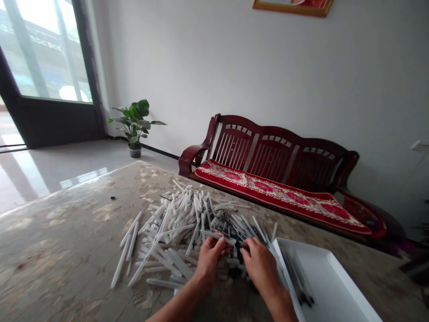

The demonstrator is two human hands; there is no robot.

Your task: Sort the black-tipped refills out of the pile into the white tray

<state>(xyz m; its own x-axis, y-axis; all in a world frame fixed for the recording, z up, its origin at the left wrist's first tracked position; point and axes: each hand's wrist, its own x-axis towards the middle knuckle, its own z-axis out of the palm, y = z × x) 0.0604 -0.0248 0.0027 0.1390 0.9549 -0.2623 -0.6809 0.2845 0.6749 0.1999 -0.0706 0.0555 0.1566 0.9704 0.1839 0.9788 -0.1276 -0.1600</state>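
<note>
A heap of white pen barrels (pixel 174 226) and thin dark refills (pixel 234 223) lies spread on the marble-patterned table (pixel 60 241). My left hand (pixel 209 257) rests at the near edge of the heap, its fingers curled round a white barrel that sticks out to the right. My right hand (pixel 259 264) is beside it, fingers pinched together over a small dark piece I cannot name, among the dark refills. The two hands nearly touch. A white tray (pixel 330 286) with several dark assembled pens (pixel 298 277) lies just right of my right hand.
Behind the table stands a dark red wooden bench (pixel 271 156) with a red patterned cushion. A potted plant (pixel 134 123) sits on the floor by the wall, near a glass door (pixel 43 67). A small dark speck (pixel 112 197) lies on the table's far left.
</note>
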